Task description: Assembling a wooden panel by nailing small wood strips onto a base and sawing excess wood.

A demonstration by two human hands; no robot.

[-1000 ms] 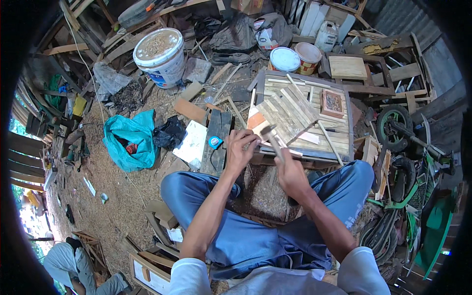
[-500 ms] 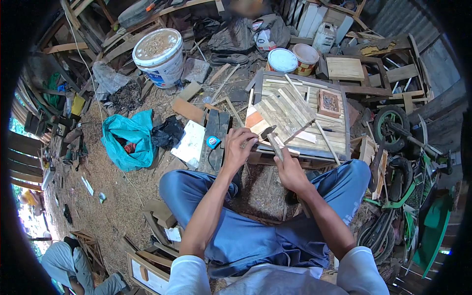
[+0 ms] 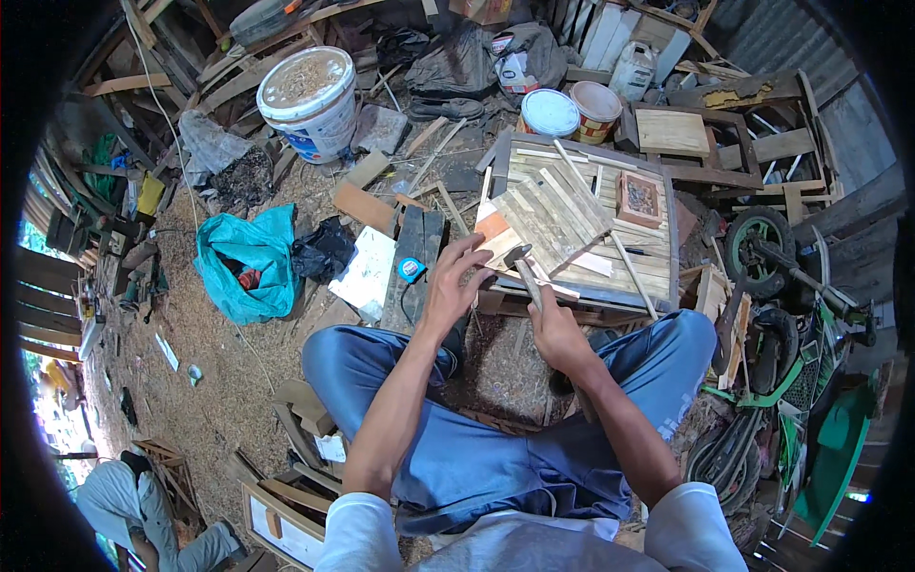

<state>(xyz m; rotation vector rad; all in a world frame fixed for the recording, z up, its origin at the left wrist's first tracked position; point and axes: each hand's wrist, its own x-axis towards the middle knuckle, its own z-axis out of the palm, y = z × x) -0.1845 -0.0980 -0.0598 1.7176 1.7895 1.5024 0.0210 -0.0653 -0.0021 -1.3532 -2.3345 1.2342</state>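
Note:
My right hand [image 3: 560, 336] is closed round the handle of a hammer [image 3: 529, 276], its metal head raised near the table's front left corner. Just left of that head, my left hand [image 3: 456, 286] has its thumb and fingers brought together at the edge of a pale wood piece [image 3: 503, 242]. Whatever lies between those fingertips is too small to make out. A square panel of wooden slats [image 3: 553, 214] rests aslant on the low slatted table [image 3: 624, 272]. Beside the panel is a small wooden box [image 3: 640, 198] holding small bits.
A blue tape measure [image 3: 411, 270] lies on a dark board to the left. Farther left are a teal sack [image 3: 250, 276] and a large white bucket [image 3: 307, 119]. A green motorbike [image 3: 791, 362] stands at right. Another person [image 3: 143, 505] is at lower left.
The hammer head has tilted slightly, staying close to my left fingertips. My left fingers have shifted a little and look more spread at the back. The panel and table have stayed put.

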